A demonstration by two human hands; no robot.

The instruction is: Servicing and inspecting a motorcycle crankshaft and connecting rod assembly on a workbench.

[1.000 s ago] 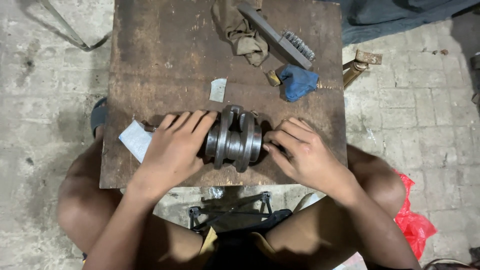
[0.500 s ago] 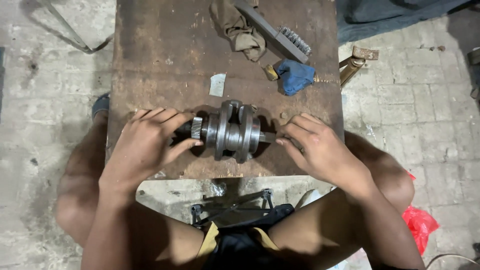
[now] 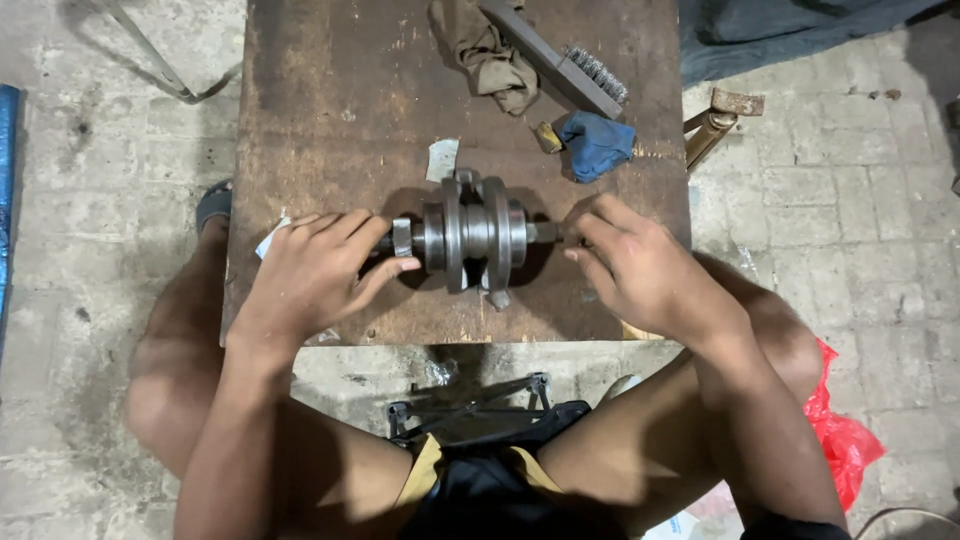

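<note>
A metal crankshaft lies on its side at the centre of a rusty brown counter, its shaft ends pointing left and right and its two disc-shaped webs standing upright.

The left hand rests on the counter at the left shaft end — its fingers curl around the shaft stub and grip it. The right hand sits at the right shaft end; its fingertips touch the stub, pinched lightly on it.

At the far edge of the counter lie a crumpled tan rag, a wire brush and a blue cloth. A small scrap of pale paper lies just behind the crankshaft. A red plastic bag sits on the brick floor beside the person's right leg.
</note>
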